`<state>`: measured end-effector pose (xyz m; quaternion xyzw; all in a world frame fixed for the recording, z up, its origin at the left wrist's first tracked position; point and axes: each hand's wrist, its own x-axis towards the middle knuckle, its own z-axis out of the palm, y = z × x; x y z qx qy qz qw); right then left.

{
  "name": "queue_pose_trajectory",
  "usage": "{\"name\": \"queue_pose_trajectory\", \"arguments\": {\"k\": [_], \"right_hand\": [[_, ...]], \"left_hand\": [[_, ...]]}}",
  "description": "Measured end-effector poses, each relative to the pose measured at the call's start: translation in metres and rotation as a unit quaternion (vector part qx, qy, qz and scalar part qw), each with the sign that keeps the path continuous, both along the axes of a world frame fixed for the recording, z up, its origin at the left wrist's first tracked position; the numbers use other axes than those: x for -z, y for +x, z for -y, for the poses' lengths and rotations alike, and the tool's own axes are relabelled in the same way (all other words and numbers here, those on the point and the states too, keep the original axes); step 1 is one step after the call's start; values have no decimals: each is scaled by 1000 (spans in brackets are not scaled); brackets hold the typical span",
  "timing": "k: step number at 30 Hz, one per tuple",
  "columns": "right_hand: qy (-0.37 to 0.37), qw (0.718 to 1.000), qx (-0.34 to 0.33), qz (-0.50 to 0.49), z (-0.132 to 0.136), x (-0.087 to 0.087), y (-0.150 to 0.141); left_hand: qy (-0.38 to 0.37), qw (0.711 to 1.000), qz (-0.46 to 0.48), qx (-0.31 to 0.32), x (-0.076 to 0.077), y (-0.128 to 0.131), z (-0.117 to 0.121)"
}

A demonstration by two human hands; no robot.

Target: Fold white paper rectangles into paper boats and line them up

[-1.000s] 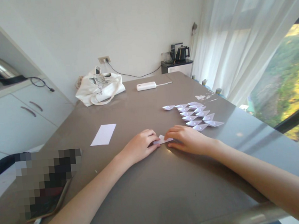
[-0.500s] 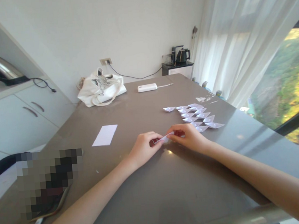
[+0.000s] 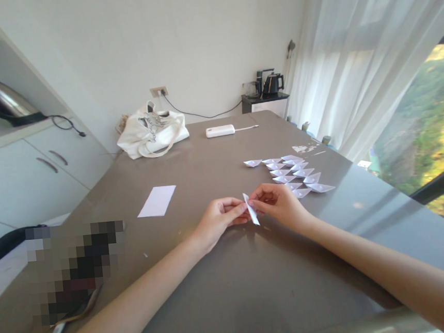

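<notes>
Together, fingers (image 3: 235, 213) pinch folded paper (image 3: 252, 213); script (image 3: 152, 134) on bag (image 3: 134, 140) unreadable.

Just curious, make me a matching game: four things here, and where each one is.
1. Folded paper
2. Paper boats
3. White paper
4. Silver kettle

A. Grouped beyond the right hand
B. On a shelf
C. On the table, left of the left hand
D. At the fingertips of both hands

Pairs: 1-D; 2-A; 3-C; 4-B
</notes>
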<state>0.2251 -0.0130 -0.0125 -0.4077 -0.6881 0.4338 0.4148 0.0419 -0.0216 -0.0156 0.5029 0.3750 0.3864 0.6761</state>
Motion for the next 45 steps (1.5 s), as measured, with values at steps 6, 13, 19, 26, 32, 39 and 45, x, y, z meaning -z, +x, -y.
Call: {"name": "queue_pose_trajectory", "arguments": {"k": [6, 13, 19, 26, 32, 39, 45], "right_hand": [[-26, 1000, 9, -10, 2, 0, -1], [-30, 999, 4, -35, 3, 0, -1], [-19, 999, 1, -43, 5, 1, -3], [3, 1000, -8, -26, 7, 2, -5], [41, 999, -12, -3, 11, -1, -7], [20, 1000, 8, -9, 9, 6, -8], [-83, 989, 25, -118, -2, 5, -4]], "left_hand": [[19, 1000, 5, -21, 0, 1, 1], [134, 986, -92, -46, -2, 1, 3], [190, 974, -112, -59, -5, 5, 10], [210, 963, -141, -92, -7, 10, 16], [226, 954, -168, -102, -8, 11, 15], [291, 924, -229, -94, -4, 10, 16], [309, 903, -278, -106, -3, 1, 6]]}}
